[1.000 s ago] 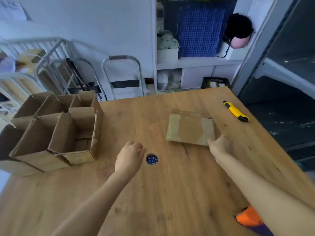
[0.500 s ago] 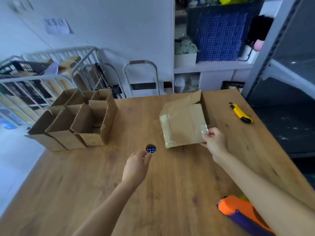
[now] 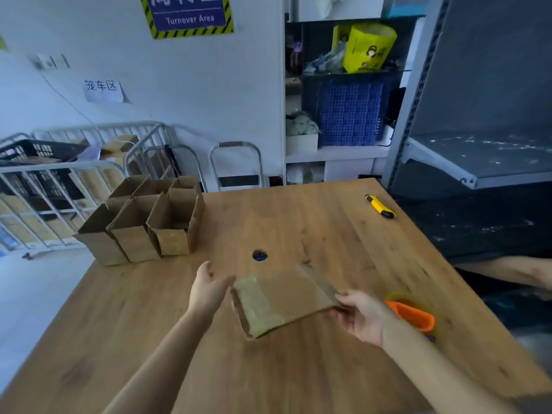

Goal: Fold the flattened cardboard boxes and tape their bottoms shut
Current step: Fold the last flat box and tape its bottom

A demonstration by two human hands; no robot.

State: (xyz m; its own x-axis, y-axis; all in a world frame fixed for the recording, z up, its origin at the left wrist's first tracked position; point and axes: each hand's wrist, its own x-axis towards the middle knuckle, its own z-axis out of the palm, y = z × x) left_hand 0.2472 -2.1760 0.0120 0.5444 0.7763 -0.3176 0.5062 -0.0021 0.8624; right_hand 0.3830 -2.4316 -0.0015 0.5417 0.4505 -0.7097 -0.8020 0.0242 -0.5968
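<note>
A wooden surface (image 3: 298,369) fills the lower part of the head view, with a round hole (image 3: 259,255) showing blue near its middle. At its far left corner stand three open cardboard boxes (image 3: 149,222), touching side by side. A yellow-and-black utility knife (image 3: 380,206) lies near the far right edge, and an orange object (image 3: 410,315) sits at the near right, partly behind the right wrist.

The flattened cardboard box (image 3: 283,303) is at the near middle, tilted, with a pale strip of tape along its left part. The right hand (image 3: 360,315) pinches its right edge, thumb on top. The left hand (image 3: 207,289) is spread, fingers relaxed, just beside the box's left corner; I cannot tell whether it touches.

Behind the surface are metal cage trolleys (image 3: 74,162) on the left, a white shelf unit (image 3: 334,150) holding a blue perforated crate (image 3: 349,115) and a yellow package (image 3: 369,47), and a grey metal rack (image 3: 478,162) on the right.

On the white wall a blue sign (image 3: 188,16) with a yellow-black border reads "Turnover Area". A paper note (image 3: 103,90) reads "笼车区".
</note>
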